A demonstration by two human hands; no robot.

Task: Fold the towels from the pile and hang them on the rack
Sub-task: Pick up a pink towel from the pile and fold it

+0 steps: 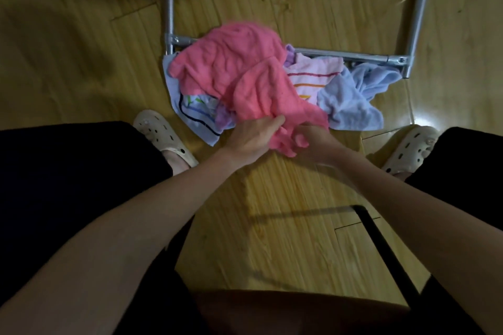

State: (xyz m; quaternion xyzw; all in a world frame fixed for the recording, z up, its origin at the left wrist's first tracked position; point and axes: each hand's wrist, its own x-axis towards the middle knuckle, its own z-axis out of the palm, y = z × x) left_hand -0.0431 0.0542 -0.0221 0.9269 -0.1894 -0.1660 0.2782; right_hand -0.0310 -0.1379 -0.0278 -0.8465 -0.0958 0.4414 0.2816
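While the person sits with knees spread over a glossy yellow wood-plank floor (285, 198), both bare forearms reach down to a crumpled pink terry-cloth towel (239, 73) lying on top of the pile. The left hand (253, 139) has its fingers curled into the towel's near edge, thumb pressed along the nubby cloth; the right hand (310, 141) pinches a bunched fold of the same edge, fingertips wrapped in pink fabric. Beneath the pink towel lies a soft heap: a pale blue towel with dark and coloured stripes (196, 117) at the left, a white towel with thin pink, orange and purple stripes (310, 76) in the middle, and a fluffy, rumpled light blue towel (351, 103) at the right. A scrap of lilac cloth (290, 51) peeks out behind. The heap rests against the base bar of a silver tubular metal rack (353, 56), whose round uprights rise at either end. Cream perforated rubber clogs (163, 130) flank the pile, and a black square-section chair leg (386, 253) slants across the floor near the right forearm.
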